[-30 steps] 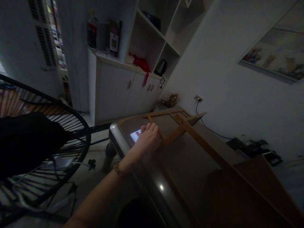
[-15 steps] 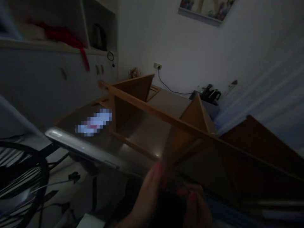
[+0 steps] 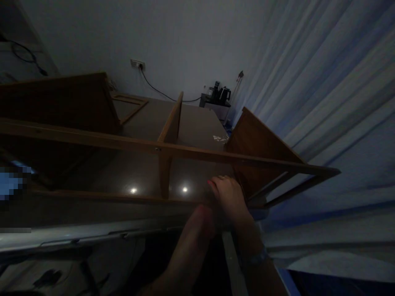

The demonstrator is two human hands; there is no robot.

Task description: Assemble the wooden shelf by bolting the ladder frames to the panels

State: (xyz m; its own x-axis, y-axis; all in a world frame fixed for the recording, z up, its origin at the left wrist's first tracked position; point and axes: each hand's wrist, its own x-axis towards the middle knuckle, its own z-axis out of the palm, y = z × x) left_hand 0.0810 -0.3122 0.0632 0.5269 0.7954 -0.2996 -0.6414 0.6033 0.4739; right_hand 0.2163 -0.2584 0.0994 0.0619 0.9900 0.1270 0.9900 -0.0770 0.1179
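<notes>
A wooden shelf frame [image 3: 197,153] lies on the brown table [image 3: 142,117], with a long rail running across the view. Several panels stand up from it: a middle one [image 3: 169,131], a large dark left one [image 3: 61,98], and a right one [image 3: 265,142]. My right hand [image 3: 228,196] is beside the foot of the right panel, its fingers curled; whatever they hold is hidden. Close by, lower and to the left, my left hand [image 3: 202,222] is smeared by motion, so its fingers do not show clearly.
A loose wooden frame [image 3: 134,107] lies at the table's far side. Beyond it is a black stand with a kettle [image 3: 224,94]. Pale scraps [image 3: 219,138] lie near the right edge. A curtain [image 3: 339,123] hangs at right. The near edge has a light rim [image 3: 92,230].
The view has swung right, bringing the right panel and curtain closer. My right hand has moved forward to the right panel's foot; my left hand stays low near the table's edge.
</notes>
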